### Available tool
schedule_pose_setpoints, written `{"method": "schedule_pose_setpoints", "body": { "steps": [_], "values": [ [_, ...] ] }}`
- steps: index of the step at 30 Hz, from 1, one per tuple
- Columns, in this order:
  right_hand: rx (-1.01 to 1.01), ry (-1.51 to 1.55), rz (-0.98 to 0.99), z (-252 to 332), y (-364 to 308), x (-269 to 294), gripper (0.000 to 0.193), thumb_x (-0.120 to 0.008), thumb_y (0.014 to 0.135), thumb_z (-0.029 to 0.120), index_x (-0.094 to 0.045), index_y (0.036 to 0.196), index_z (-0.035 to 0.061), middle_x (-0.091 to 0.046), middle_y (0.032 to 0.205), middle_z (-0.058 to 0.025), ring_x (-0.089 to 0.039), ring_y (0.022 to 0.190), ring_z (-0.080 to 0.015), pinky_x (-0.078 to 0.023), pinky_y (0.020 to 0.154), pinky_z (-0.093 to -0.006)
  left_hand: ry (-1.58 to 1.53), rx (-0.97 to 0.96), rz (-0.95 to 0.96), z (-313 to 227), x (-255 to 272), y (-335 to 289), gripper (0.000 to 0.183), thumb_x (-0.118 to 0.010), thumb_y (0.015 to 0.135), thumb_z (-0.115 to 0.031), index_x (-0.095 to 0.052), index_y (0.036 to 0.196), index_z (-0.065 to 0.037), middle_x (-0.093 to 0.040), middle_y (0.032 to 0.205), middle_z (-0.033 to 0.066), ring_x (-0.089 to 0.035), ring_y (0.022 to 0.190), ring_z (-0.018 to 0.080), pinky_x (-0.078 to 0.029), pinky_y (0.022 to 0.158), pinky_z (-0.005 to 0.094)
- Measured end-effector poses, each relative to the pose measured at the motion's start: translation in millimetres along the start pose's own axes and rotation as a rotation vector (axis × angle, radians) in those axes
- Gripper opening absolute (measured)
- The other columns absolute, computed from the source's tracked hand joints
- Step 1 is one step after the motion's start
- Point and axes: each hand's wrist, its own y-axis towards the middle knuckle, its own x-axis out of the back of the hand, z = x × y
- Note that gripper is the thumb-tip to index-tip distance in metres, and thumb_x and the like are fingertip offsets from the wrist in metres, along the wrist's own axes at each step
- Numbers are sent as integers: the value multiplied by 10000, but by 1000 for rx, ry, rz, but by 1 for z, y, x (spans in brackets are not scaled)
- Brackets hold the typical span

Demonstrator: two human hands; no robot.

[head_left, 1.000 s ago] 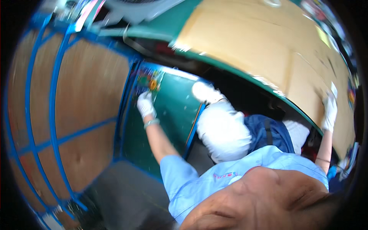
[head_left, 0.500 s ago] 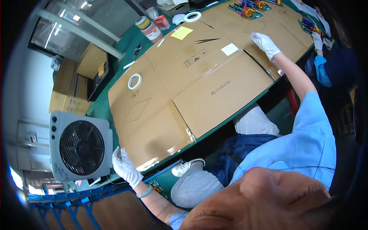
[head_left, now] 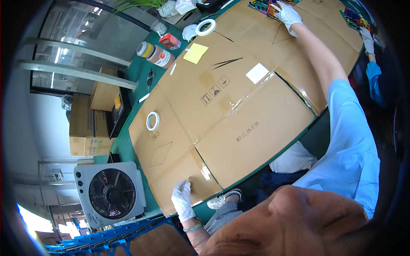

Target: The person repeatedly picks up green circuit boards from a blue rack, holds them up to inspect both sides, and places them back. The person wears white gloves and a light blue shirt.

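My right hand (head_left: 288, 16), in a white glove, is stretched out to the far edge of the cardboard. Its fingers close on a green circuit board (head_left: 264, 6) with copper coils and coloured wires, and cover part of it. My left hand (head_left: 182, 200), also gloved, hovers over the near left corner of the flattened cardboard (head_left: 256, 115). Its fingers are loosely bent and a little apart, with nothing plainly in them. Black tweezers (head_left: 227, 63), a yellow note (head_left: 196, 53), a white paper square (head_left: 257, 73) and a tape roll (head_left: 153, 121) lie on the cardboard between the hands.
A grey box fan (head_left: 112, 194) stands left of my left hand. Along the far edge are a pink bottle (head_left: 160, 56), a red carton (head_left: 170, 41), another tape roll (head_left: 206, 27) and black cutters (head_left: 150, 79). At the right, another person's gloved hand (head_left: 366, 39) is beside another board.
My right hand has moved farther out, from bare cardboard to the circuit board. My left hand has come from beside the fan to over the cardboard's corner. The view has shifted.
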Motion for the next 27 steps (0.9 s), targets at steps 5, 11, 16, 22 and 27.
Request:
{"method": "schedule_pose_setpoints", "body": {
  "steps": [5,11,16,22,27],
  "values": [
    [19,129,311,7,17,-5,387,-505,842,41,-567,1219,102,-468,1398,-138,-406,1318,-307,-399,1014,-376,-7,13,-42,2,-19,4,228,-715,823,-50,-663,1043,-15,-579,779,-29,-496,688,51,-444,627,206],
    [-564,592,332,97,12,83,227,-603,806,-45,-603,1019,34,-622,974,-86,-610,1038,-208,-516,708,-317,-71,49,-64,32,-11,8,148,-719,823,-50,-646,950,-33,-496,727,-62,-409,653,35,-382,581,194],
    [-376,225,288,30,10,34,607,-700,723,342,-529,1266,133,-634,1141,-166,-590,1095,-325,-458,926,-387,-68,-50,-11,24,-25,21,154,-721,826,-51,-627,945,-28,-507,737,-56,-415,658,39,-393,589,197],
    [-181,540,329,101,-58,128,477,-694,727,326,-566,1141,126,-648,1010,-161,-628,924,-319,-488,817,-379,-119,-146,39,44,-13,21,179,-706,857,-85,-621,991,-2,-626,833,28,-542,729,92,-474,669,232],
    [330,635,377,172,-144,209,529,-754,656,201,-564,1145,133,-621,1021,-141,-624,940,-317,-509,831,-371,-135,-136,24,8,-8,3,194,-684,878,-106,-641,1018,21,-699,936,119,-653,846,158,-525,763,285]
  ]
}}
